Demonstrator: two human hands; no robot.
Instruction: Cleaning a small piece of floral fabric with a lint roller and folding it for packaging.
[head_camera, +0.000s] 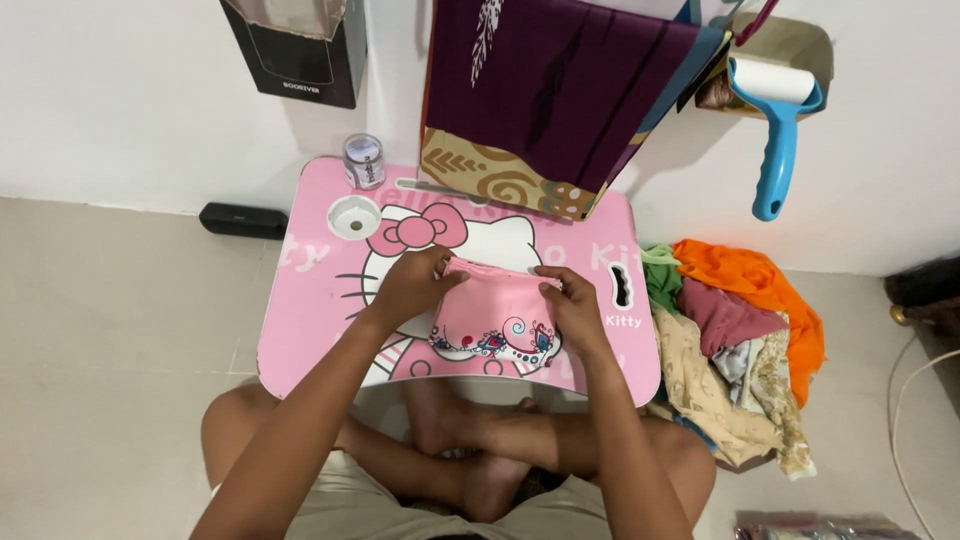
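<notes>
Pink worktop (320, 300) bare toward its left edge; clothes heap (735, 340) just off its right edge. Folded pink cloth (490, 315) mid-worktop, pinched at top corners by left hand (415, 285) and right hand (572, 305), each grip clamped.

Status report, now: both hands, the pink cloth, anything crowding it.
Left hand and right hand both gripping the pink cloth. Cloth folded, lying on the pink lap table. Small jar at table's far edge, apart. Clothes pile on floor beside.

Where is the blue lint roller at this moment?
In the head view, the blue lint roller hangs against the white wall at upper right, right of the purple cloth and above the clothes pile.
</notes>
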